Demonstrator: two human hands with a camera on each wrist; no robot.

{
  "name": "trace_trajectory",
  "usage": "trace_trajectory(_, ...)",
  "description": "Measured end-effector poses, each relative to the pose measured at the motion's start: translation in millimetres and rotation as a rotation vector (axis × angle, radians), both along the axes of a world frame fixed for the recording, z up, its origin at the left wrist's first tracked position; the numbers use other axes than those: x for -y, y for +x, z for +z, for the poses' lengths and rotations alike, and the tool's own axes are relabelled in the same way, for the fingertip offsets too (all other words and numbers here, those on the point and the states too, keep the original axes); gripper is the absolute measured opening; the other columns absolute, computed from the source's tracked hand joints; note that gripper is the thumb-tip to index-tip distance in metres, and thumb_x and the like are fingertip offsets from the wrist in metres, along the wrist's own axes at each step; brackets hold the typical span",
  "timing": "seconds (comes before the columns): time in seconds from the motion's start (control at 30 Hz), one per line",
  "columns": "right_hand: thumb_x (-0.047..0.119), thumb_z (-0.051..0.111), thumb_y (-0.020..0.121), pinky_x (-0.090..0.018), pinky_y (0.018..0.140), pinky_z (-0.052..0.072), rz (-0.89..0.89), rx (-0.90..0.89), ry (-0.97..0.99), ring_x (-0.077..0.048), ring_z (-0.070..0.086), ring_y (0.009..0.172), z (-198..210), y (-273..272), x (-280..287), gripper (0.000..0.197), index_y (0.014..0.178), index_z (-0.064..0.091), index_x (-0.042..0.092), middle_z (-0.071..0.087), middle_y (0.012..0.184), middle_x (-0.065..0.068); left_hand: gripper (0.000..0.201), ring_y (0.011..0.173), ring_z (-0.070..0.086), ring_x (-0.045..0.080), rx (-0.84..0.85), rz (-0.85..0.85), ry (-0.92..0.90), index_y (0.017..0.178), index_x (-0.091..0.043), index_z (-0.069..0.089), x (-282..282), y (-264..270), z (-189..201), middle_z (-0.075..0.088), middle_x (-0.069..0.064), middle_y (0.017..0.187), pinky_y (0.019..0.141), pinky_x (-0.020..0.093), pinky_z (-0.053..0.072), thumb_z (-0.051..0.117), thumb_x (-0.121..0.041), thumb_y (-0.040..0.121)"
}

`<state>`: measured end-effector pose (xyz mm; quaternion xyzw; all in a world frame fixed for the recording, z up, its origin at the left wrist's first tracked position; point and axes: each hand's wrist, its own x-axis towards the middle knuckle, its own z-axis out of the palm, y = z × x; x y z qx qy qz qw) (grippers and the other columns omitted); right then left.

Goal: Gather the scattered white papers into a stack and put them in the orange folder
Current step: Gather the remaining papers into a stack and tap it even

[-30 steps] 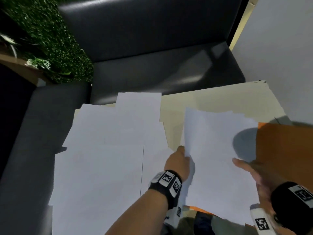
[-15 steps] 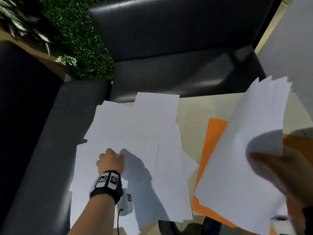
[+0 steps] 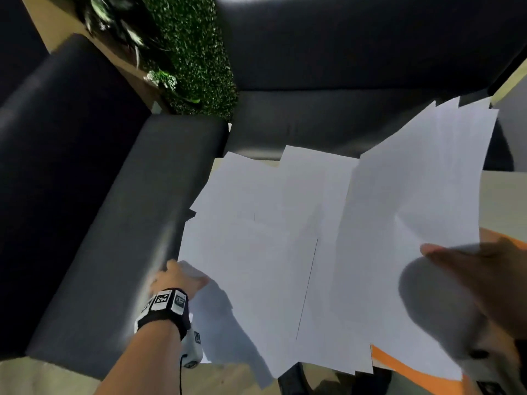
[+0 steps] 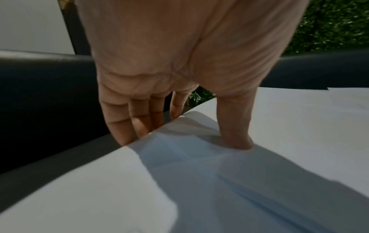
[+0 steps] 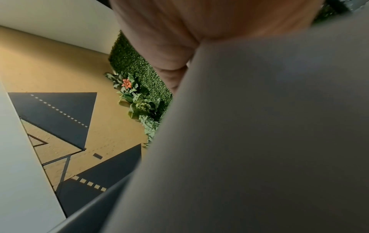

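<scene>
Several white papers [image 3: 256, 238] lie scattered and overlapping on the beige table [image 3: 502, 195]. My left hand [image 3: 194, 276] is at their left edge; in the left wrist view its thumb [image 4: 235, 138] presses on top and its fingers [image 4: 127, 130] curl under a raised sheet edge [image 4: 179, 126], pinching it. My right hand [image 3: 456, 266] holds a fanned stack of white sheets [image 3: 413, 195] tilted up over the table's right side, thumb on top. This stack [image 5: 259, 126] fills the right wrist view. The orange folder [image 3: 399, 363] lies under the stack, only partly showing.
A black leather sofa [image 3: 114, 223] runs along the table's left and far sides, close against the papers' left edge. A green plant wall [image 3: 194, 52] stands behind it. A grey wall [image 3: 513, 124] is at the far right.
My left hand has moved from the middle of the scattered sheets to their left edge and taken hold of a sheet. The right hand's stack has swung left over the table.
</scene>
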<state>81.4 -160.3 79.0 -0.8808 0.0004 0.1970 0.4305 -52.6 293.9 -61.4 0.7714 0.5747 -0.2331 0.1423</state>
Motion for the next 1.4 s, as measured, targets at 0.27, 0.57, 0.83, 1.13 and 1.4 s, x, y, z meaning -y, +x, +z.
trace_trajectory(0.27,0.031,0.074,0.084,-0.030,0.056,0.033,-0.013,0.067,-0.101,-0.047,0.065,0.078,15,-5,-39,0.049,0.072,0.066,-0.016,0.066,0.075,-0.030,0.092,0.127,0.051,0.042,0.102,0.001,-0.002,0.137,-0.011,0.042,-9,-5,-4,0.049,0.017,0.140,0.100,0.053,0.050,0.081,-0.050,0.063)
trace_trajectory(0.57,0.032,0.077,0.080,-0.035,0.058,0.035,-0.069,0.101,-0.185,-0.053,0.063,0.076,13,-10,-51,0.056,0.068,0.062,-0.020,0.061,0.072,-0.037,0.081,0.128,0.044,0.038,0.085,-0.230,0.178,0.140,-0.012,0.041,1,-13,-9,0.046,0.013,0.137,0.098,0.050,0.049,0.074,-0.053,0.079)
trace_trajectory(0.83,0.040,0.077,0.079,-0.031,0.051,0.033,-0.026,0.090,-0.225,-0.027,0.058,0.049,15,-18,-50,0.057,0.066,0.065,-0.013,0.063,0.069,-0.031,0.098,0.139,0.037,0.035,0.033,-0.288,-0.072,0.149,-0.014,0.034,-35,6,-5,0.038,0.010,0.150,0.109,0.049,0.043,0.080,-0.053,0.073)
trace_trajectory(1.13,0.058,0.072,0.077,-0.030,0.050,0.036,-0.017,0.081,-0.172,-0.027,0.053,0.046,19,-21,-46,0.069,0.063,0.066,-0.010,0.062,0.063,-0.030,0.020,0.081,0.058,0.039,0.302,-0.316,0.186,0.109,-0.012,0.049,-13,9,32,0.065,0.019,0.094,0.071,0.042,0.050,0.042,-0.003,0.093)
trace_trajectory(1.4,0.025,0.068,0.089,-0.036,0.067,0.048,-0.097,0.109,-0.051,-0.029,0.057,0.070,32,2,-33,0.011,0.082,0.062,0.019,0.067,0.077,-0.010,0.024,0.073,0.066,0.036,0.794,-0.665,0.189,0.095,-0.032,0.064,-2,28,164,0.069,0.005,0.074,0.069,0.039,0.053,0.056,-0.010,0.095)
